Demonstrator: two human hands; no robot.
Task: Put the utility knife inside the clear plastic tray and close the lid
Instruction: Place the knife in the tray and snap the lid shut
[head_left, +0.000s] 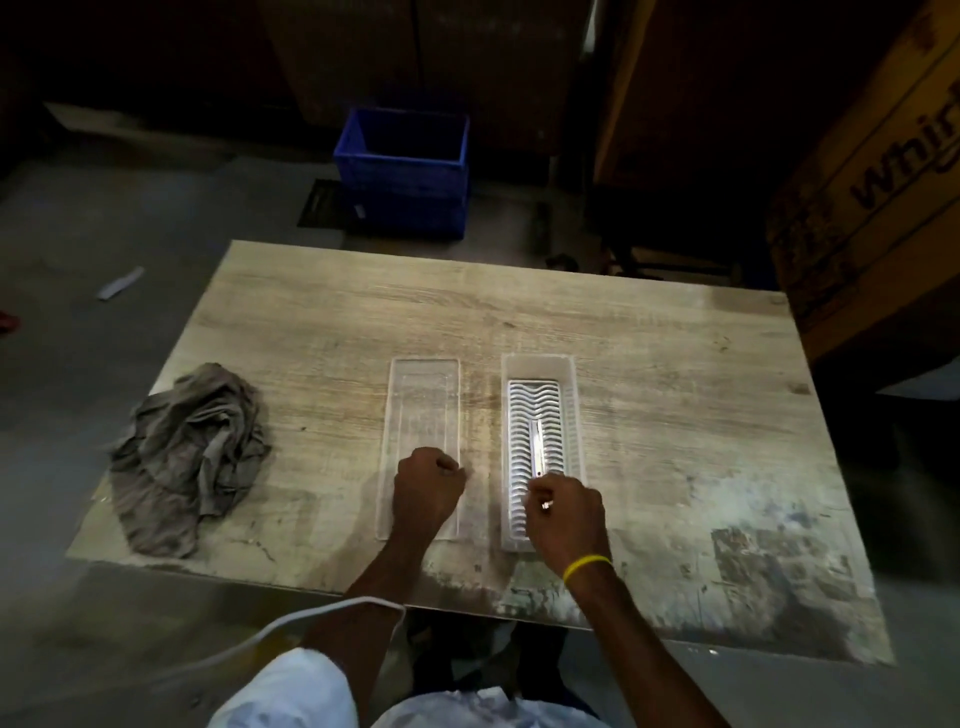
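Observation:
A clear plastic tray (540, 366) with a wavy white insert stands on the wooden table, right of centre. A slim silver utility knife (536, 447) lies lengthwise on the insert. My right hand (566, 512) hovers over the tray's near end, its fingers curled at the knife's near tip; whether they pinch it I cannot tell. The flat clear lid (423, 395) lies beside the tray on its left. My left hand (427, 486) rests as a closed fist on the lid's near part, with nothing visibly held.
A crumpled grey cloth (189, 457) lies at the table's left edge. On the floor beyond the table (675, 364) stands a blue crate (408, 166). A large cardboard box (878, 197) leans at the right. A white cable (291, 621) runs near my lap.

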